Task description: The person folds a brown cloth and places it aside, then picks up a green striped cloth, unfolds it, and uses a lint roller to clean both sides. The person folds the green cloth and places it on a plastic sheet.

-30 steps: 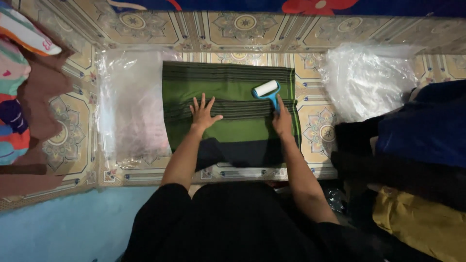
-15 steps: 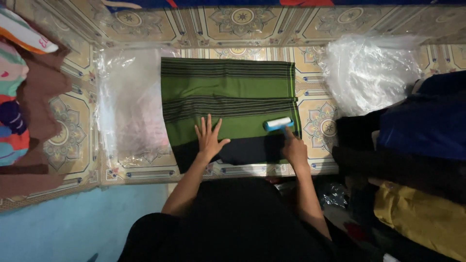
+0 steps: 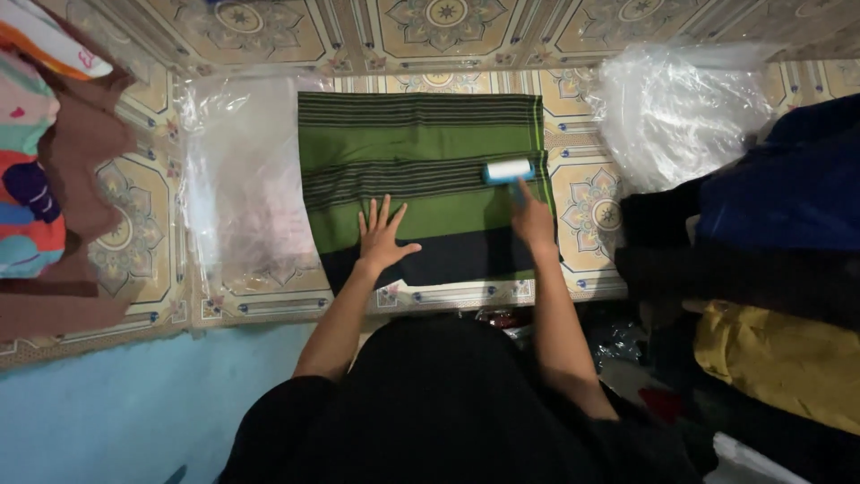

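The folded green striped cloth (image 3: 421, 184) looks soft and light, pinned flat by the spread left hand (image 3: 381, 235), while the right hand (image 3: 533, 220) is clamped on the lint roller (image 3: 508, 171) handle.

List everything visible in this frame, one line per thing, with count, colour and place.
folded cloth: one, green with dark stripes and a dark band, centre of the tiled floor
lint roller: one, blue handle, white roll, on the cloth's right part
flat plastic bag: one, clear, left of the cloth
crumpled plastic bag: one, clear, upper right
clothes pile: dark blue, black, yellow, right edge
colourful fabrics: brown and multicoloured, left edge
left hand: flat on the cloth
right hand: holding the roller's handle
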